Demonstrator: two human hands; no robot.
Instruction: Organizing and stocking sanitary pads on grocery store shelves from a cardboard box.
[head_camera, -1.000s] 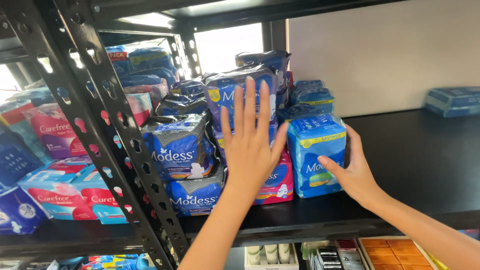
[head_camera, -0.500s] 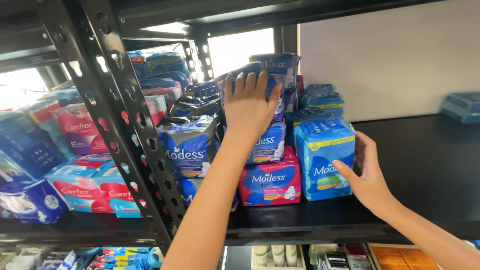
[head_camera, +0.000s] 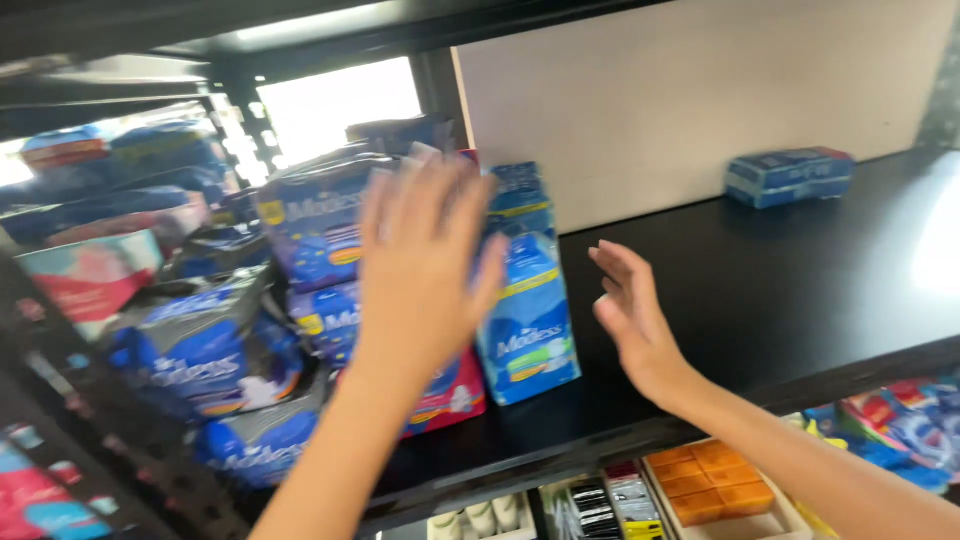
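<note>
My left hand (head_camera: 425, 270) is raised flat with fingers spread in front of a stack of dark blue soft packs (head_camera: 320, 225) on the black shelf (head_camera: 760, 300). It hides part of the stack. My right hand (head_camera: 632, 315) hovers open just right of an upright light blue pack (head_camera: 528, 300), no longer touching it. A red pack (head_camera: 450, 395) lies at the bottom of the stack, below my left wrist. Both hands are empty.
More blue and pink packs (head_camera: 200, 340) pile up on the left, behind a perforated black upright (head_camera: 60, 400). One blue pack (head_camera: 790, 177) lies far back right on the shelf. Below the shelf sit orange boxes (head_camera: 715, 485) and small items.
The view swung right. My right hand let go of the light blue pack and drew back to its right. My left hand lifted off the stack's top.
</note>
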